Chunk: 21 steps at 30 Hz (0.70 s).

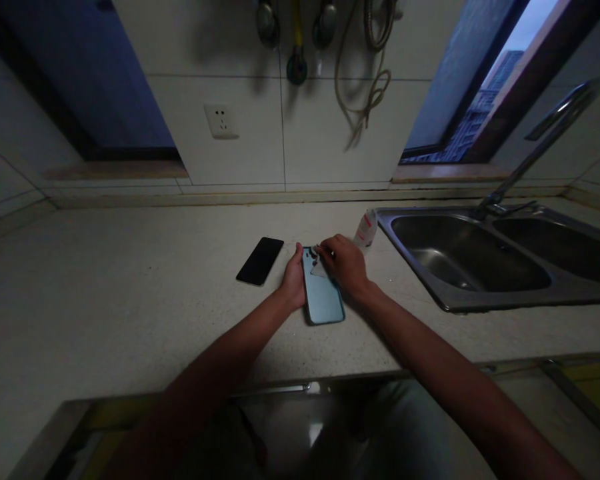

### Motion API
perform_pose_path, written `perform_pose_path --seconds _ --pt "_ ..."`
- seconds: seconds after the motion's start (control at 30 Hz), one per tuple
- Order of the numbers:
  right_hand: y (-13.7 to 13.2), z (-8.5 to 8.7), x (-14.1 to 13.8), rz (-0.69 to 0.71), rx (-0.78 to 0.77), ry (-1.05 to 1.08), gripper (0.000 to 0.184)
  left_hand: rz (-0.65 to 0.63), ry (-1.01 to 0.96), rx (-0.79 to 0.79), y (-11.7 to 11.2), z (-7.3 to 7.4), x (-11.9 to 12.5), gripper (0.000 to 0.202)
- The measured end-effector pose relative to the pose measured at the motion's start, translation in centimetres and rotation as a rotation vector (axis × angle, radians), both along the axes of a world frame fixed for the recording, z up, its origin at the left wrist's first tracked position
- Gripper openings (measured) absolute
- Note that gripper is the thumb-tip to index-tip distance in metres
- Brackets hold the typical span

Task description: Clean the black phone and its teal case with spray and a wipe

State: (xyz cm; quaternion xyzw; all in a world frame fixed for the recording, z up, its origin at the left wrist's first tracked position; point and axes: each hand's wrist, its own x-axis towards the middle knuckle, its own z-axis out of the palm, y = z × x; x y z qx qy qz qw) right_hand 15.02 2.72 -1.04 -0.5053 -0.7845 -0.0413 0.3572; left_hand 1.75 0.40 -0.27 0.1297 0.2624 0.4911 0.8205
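A light-blue phone case [325,300] with dark edges is tilted up slightly from the countertop. My left hand [293,283] grips its left side, thumb along the upper edge. At the top of the case, by the dark camera cutouts, my right hand [346,263] has its fingers pinched on a small whitish wipe [319,269], part of which lies against the case. The fingertips partly cover the wipe. Left of my left hand, a black smartphone [261,261] lies flat, screen up. Just beyond my right hand stands a crumpled clear plastic packet [367,229] with red marks.
The pale speckled countertop [130,287] runs along a tiled wall. A double steel sink [445,308] with a tall faucet [525,150] is at the right. On the wall are a power socket [221,121], pipe fittings [297,67] and a hanging tied cord [367,110].
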Motion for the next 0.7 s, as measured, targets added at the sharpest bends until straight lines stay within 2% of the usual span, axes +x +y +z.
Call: perform_pose_path --seconds 0.17,0.4,0.57,0.7 --pt "-0.2 0.4 -0.5 0.087 0.029 -0.062 0.025 -0.048 0.030 -0.030 -0.1 -0.5 0.4 0.045" --pt "-0.5 0.4 -0.7 0.178 0.032 -0.004 0.024 -0.017 0.054 -0.004 -0.1 -0.5 0.5 0.048" --pt "-0.8 0.2 -0.7 0.378 0.012 0.023 0.021 0.020 0.086 -0.042 0.2 0.0 -0.2 0.054" --pt "-1.9 0.6 -0.8 0.553 -0.069 -0.001 0.022 0.056 0.066 -0.066 0.9 0.4 -0.8 0.059"
